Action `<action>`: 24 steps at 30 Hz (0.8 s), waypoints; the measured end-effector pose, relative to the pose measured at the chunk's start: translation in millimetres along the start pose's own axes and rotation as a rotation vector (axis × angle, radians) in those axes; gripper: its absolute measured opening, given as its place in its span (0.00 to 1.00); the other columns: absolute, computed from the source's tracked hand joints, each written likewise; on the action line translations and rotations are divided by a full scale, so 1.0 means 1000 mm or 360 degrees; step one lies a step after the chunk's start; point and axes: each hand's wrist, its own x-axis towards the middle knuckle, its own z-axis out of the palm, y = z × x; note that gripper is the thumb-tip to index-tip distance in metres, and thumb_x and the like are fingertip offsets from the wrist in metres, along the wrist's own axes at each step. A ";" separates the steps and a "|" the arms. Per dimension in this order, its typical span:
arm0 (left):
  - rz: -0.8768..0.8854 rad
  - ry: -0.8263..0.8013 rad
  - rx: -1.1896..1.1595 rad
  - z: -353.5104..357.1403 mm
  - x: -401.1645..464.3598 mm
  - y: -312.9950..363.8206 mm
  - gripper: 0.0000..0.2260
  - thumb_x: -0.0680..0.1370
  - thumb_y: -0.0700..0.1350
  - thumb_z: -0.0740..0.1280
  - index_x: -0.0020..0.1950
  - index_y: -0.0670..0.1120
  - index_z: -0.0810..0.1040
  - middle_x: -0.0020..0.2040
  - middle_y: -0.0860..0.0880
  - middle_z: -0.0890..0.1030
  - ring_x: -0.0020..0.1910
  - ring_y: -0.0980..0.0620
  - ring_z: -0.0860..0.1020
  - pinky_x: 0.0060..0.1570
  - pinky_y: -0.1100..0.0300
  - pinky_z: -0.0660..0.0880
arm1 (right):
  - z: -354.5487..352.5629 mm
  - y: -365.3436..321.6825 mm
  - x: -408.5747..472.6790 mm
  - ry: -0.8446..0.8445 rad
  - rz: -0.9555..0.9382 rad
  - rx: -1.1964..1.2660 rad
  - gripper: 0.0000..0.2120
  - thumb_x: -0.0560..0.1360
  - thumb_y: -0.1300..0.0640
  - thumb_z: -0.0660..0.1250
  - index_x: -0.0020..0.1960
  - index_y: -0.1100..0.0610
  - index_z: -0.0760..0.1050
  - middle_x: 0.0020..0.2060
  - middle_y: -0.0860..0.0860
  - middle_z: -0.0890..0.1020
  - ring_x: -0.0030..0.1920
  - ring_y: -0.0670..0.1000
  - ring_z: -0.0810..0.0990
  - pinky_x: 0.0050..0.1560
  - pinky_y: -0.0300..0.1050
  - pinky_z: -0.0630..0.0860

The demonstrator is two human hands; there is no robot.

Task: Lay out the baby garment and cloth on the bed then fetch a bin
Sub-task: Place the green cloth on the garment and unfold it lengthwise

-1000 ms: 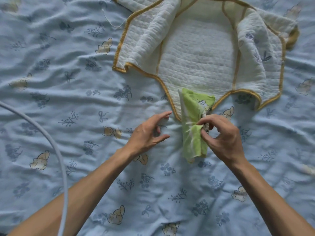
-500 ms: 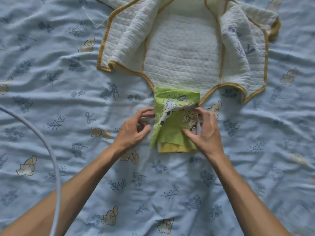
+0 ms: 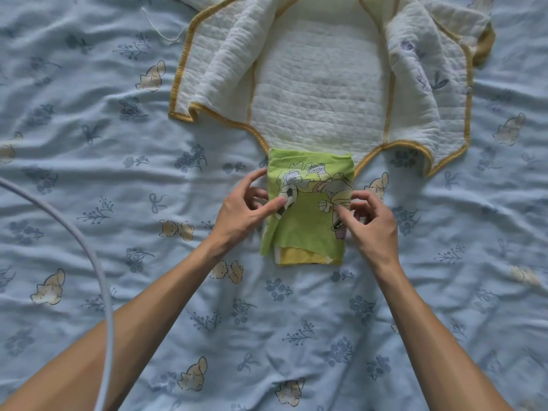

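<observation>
A white quilted baby garment (image 3: 320, 84) with mustard-yellow trim lies spread open on the blue patterned bed sheet (image 3: 148, 292), its side flaps folded inward. A folded green cloth (image 3: 308, 229) with a cartoon print and a yellow layer underneath lies flat at the garment's lower edge. My left hand (image 3: 243, 209) pinches the cloth's left edge between thumb and fingers. My right hand (image 3: 370, 221) pinches its right edge. No bin is in view.
A pale grey cable or tube (image 3: 89, 256) curves across the lower left of the sheet. The wrinkled sheet stretches out on all sides of the garment. A loose thread (image 3: 157, 28) trails from the garment's upper left corner.
The green cloth went from a narrow bunched strip in my right hand to a spread rectangle. My left hand moved right and took hold of its left edge.
</observation>
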 end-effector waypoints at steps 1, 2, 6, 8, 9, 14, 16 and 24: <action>0.0003 0.0016 0.0040 -0.001 0.000 0.003 0.34 0.66 0.60 0.74 0.70 0.55 0.68 0.51 0.46 0.81 0.47 0.44 0.82 0.51 0.51 0.79 | -0.001 -0.007 -0.003 0.0054 -0.0046 -0.0005 0.12 0.71 0.56 0.73 0.43 0.41 0.73 0.35 0.42 0.79 0.31 0.39 0.74 0.34 0.30 0.69; 0.0019 0.0044 0.0076 -0.003 0.000 0.005 0.34 0.67 0.60 0.74 0.70 0.55 0.68 0.53 0.49 0.80 0.46 0.46 0.82 0.52 0.53 0.79 | 0.000 -0.016 -0.007 0.0094 -0.0102 0.0011 0.12 0.71 0.56 0.73 0.43 0.40 0.73 0.34 0.40 0.79 0.31 0.38 0.74 0.33 0.29 0.70; 0.0113 0.0228 0.0113 -0.021 -0.010 0.010 0.29 0.67 0.69 0.66 0.66 0.62 0.70 0.57 0.60 0.78 0.47 0.62 0.79 0.45 0.66 0.78 | 0.031 -0.062 -0.029 -0.0056 -0.0386 0.0058 0.07 0.71 0.55 0.70 0.48 0.46 0.77 0.37 0.39 0.80 0.34 0.39 0.79 0.34 0.30 0.76; 0.0152 0.0322 0.0069 -0.036 -0.018 0.008 0.27 0.66 0.74 0.62 0.61 0.65 0.73 0.52 0.61 0.80 0.41 0.65 0.78 0.40 0.70 0.76 | 0.065 -0.085 -0.039 -0.0193 -0.0465 0.0061 0.06 0.72 0.56 0.70 0.48 0.49 0.78 0.37 0.41 0.80 0.35 0.40 0.79 0.36 0.32 0.77; 0.0138 0.0387 -0.0002 -0.046 -0.022 0.005 0.26 0.65 0.75 0.61 0.57 0.64 0.75 0.47 0.59 0.80 0.38 0.64 0.78 0.40 0.69 0.75 | 0.085 -0.094 -0.043 -0.0291 -0.0482 0.0056 0.06 0.72 0.56 0.70 0.49 0.51 0.78 0.38 0.43 0.81 0.36 0.42 0.80 0.39 0.36 0.79; -0.0035 0.0462 -0.0053 -0.093 -0.028 -0.013 0.20 0.67 0.73 0.62 0.52 0.65 0.78 0.43 0.52 0.80 0.39 0.56 0.77 0.40 0.61 0.74 | 0.143 -0.107 -0.047 -0.0783 -0.0489 -0.0189 0.14 0.75 0.55 0.68 0.60 0.55 0.76 0.51 0.54 0.81 0.47 0.54 0.80 0.52 0.51 0.77; -0.0081 0.0459 0.0022 -0.102 -0.024 -0.017 0.19 0.69 0.64 0.69 0.59 0.66 0.75 0.48 0.54 0.82 0.40 0.63 0.79 0.38 0.70 0.75 | 0.137 -0.096 -0.041 -0.0721 -0.0526 -0.0258 0.14 0.75 0.56 0.67 0.60 0.55 0.76 0.52 0.54 0.80 0.48 0.52 0.80 0.50 0.47 0.77; 0.0240 0.0734 0.0755 -0.099 -0.021 -0.021 0.21 0.72 0.48 0.73 0.63 0.55 0.74 0.48 0.54 0.74 0.42 0.54 0.74 0.41 0.56 0.76 | 0.070 -0.044 -0.004 -0.0277 -0.0100 -0.0381 0.15 0.72 0.52 0.71 0.58 0.51 0.76 0.44 0.46 0.82 0.38 0.42 0.77 0.45 0.38 0.77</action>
